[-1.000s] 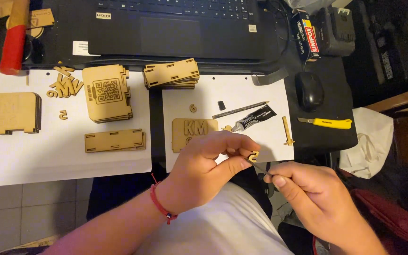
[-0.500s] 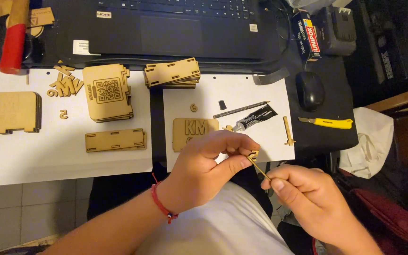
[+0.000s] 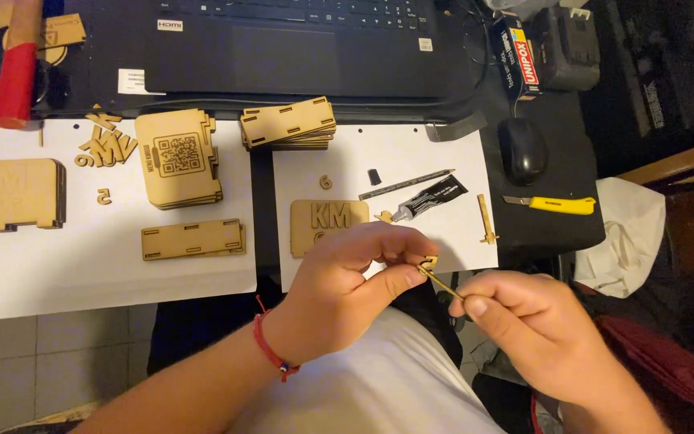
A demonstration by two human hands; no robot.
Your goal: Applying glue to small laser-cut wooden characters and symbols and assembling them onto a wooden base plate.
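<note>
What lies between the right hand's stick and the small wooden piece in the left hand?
Nothing visible. The stick in the right hand already has its tip at the small wooden piece, pinched in the left hand. Both are held in the air, just in front of the paper sheet.

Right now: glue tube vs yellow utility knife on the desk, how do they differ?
The glue tube is black with a pale nozzle; the utility knife is yellow with a bare metal blade end. The glue tube lies slanted on the white paper sheet; the utility knife lies nearly level on the dark desk, right of the sheet and below the mouse. Shared: both lie flat, slim, and neither hand touches them.
</note>
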